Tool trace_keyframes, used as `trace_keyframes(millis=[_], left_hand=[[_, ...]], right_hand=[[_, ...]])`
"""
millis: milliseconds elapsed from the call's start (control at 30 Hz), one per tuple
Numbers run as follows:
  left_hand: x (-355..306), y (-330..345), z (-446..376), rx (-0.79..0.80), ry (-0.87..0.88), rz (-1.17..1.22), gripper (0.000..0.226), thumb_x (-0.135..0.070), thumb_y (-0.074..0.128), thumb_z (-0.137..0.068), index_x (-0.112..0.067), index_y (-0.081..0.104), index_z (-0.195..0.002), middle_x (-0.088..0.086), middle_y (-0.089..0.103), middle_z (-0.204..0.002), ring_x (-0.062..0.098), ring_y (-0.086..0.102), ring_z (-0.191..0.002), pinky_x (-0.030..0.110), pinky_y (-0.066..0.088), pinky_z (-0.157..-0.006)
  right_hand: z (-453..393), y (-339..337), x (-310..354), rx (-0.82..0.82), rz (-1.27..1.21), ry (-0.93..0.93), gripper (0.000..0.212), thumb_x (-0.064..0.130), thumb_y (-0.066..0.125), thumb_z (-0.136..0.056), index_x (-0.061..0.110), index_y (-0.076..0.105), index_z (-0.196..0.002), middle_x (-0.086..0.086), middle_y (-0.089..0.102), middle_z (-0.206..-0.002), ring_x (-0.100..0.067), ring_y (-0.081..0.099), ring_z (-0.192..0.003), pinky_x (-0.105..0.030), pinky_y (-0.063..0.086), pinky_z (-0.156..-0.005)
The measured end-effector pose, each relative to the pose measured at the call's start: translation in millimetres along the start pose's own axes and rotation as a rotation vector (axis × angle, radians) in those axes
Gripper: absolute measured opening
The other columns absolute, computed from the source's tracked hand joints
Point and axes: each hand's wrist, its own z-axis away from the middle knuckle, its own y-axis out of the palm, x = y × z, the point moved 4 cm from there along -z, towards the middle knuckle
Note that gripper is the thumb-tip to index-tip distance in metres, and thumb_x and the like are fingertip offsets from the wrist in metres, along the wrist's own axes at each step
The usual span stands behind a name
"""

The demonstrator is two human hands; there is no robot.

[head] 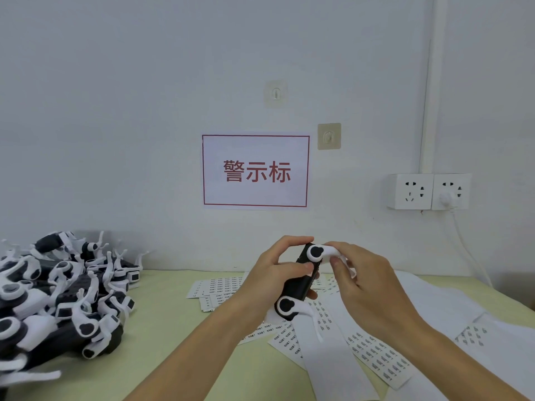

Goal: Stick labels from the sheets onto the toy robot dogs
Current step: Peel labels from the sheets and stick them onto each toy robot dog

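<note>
A black and white toy robot dog (298,282) is held up above the table at centre. My left hand (278,273) grips its black body, thumb across the side. My right hand (362,279) pinches one of its white upper legs near the round joint. Label sheets (373,357) with rows of small printed labels lie on the table under and around the hands. Whether a label sits on the dog I cannot tell.
A heap of several black and white toy robot dogs (60,296) fills the table's left side. Blank white backing strips (333,366) spread to the right. On the wall are a red-framed sign (256,171) and sockets (428,191) with a cable hanging down.
</note>
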Motion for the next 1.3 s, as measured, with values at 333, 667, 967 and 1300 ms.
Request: trace_keyframes(millis=[333, 667, 967, 1300], left_hand=[[3.6, 1.0, -0.3, 0.019, 0.01, -0.089, 0.039, -0.01, 0.059, -0.097, -0.045, 0.061, -0.116, 0.015, 0.074, -0.1, 0.032, 0.072, -0.077, 0.036, 0.057, -0.07], [4.0, 0.6, 0.7, 0.037, 0.006, -0.12, 0.052, -0.001, 0.052, -0.093, -0.045, 0.06, -0.119, 0.014, 0.074, -0.101, 0.031, 0.072, -0.081, 0.042, 0.058, -0.075], [4.3, 0.9, 0.5, -0.001, 0.016, -0.149, 0.05, -0.017, 0.055, -0.075, -0.046, 0.059, -0.116, 0.012, 0.074, -0.097, 0.027, 0.072, -0.074, 0.037, 0.056, -0.073], [0.4, 3.7, 5.5, -0.004, 0.044, -0.236, 0.046, -0.022, 0.063, -0.08, -0.046, 0.054, -0.118, 0.015, 0.07, -0.105, 0.027, 0.073, -0.075, 0.065, 0.051, -0.085]], right_hand=[[-1.1, -2.6, 0.5, 0.03, 0.015, 0.03, 0.025, 0.029, 0.043, -0.102, 0.042, 0.063, -0.109, 0.017, 0.067, -0.095, -0.004, 0.06, -0.092, -0.037, 0.051, -0.081], [-2.1, -2.4, -1.3, 0.036, 0.024, 0.026, 0.025, 0.028, 0.044, -0.102, 0.041, 0.063, -0.11, 0.02, 0.066, -0.098, -0.003, 0.059, -0.095, -0.036, 0.05, -0.083], [-1.9, 1.3, -3.9, 0.071, 0.005, 0.016, 0.026, 0.028, 0.044, -0.102, 0.041, 0.063, -0.113, 0.019, 0.066, -0.1, -0.002, 0.058, -0.094, -0.033, 0.049, -0.082], [0.5, 1.6, 1.7, 0.102, -0.025, -0.006, 0.027, 0.048, 0.04, -0.093, 0.046, 0.059, -0.113, 0.025, 0.062, -0.101, 0.002, 0.055, -0.1, -0.021, 0.042, -0.077]])
